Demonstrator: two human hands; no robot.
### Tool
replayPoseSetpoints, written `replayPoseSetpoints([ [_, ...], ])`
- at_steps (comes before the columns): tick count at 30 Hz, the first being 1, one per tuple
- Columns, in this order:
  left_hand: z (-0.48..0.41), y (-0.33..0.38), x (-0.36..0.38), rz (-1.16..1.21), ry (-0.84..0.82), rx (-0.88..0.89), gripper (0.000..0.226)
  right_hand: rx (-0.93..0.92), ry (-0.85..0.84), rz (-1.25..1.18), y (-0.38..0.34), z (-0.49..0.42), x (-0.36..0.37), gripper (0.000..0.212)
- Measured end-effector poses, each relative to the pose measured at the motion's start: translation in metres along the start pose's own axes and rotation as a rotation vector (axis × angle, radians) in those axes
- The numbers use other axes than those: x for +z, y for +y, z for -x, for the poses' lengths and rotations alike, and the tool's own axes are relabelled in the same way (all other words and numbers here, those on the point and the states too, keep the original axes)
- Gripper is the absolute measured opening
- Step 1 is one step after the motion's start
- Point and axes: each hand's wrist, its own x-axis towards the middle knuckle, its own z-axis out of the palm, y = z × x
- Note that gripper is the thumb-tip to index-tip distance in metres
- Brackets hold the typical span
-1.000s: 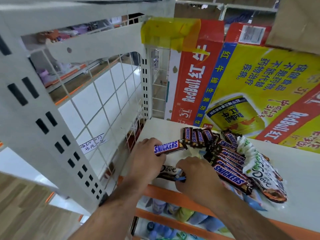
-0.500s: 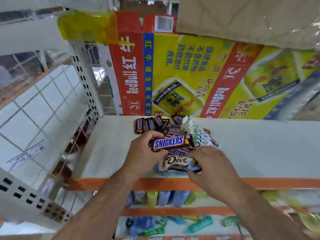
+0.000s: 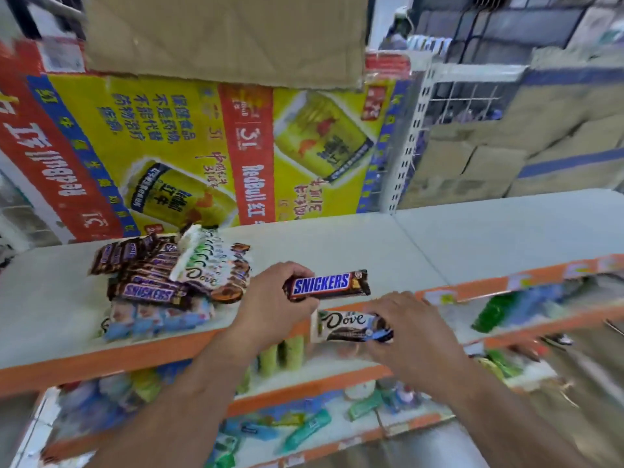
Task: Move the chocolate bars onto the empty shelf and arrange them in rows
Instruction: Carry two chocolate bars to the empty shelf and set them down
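My left hand grips a Snickers bar by its left end, held level above the front edge of the white shelf. My right hand holds a Dove bar just below and in front of the shelf's orange lip. A heap of chocolate bars lies on the shelf's left part: several Snickers, Dove packs on top, pale blue packs underneath. The shelf section to the right carries nothing.
A yellow and red RedBull carton stands against the back of the shelf, with a brown cardboard box above it. A white perforated upright divides the sections. Lower shelves hold green and blue packets. Stacked cartons sit beyond.
Both hands have lifted their bars off the heap and carried them rightward. The view has swung right, so the heap now lies to the left and the bare section shows.
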Motion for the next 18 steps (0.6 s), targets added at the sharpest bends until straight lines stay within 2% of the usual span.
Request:
replayPoseSetpoints([
  [9, -0.044, 0.08, 0.119, 0.018, -0.139, 0.098, 0.032, 0.149, 0.034, -0.008, 0.129, 0.042, -0.044, 0.041],
  [18, -0.132, 0.144, 0.24, 0.122, -0.267, 0.177, 0.031, 0.323, 0.014, 0.056, 0.253, 0.035, -0.067, 0.04],
])
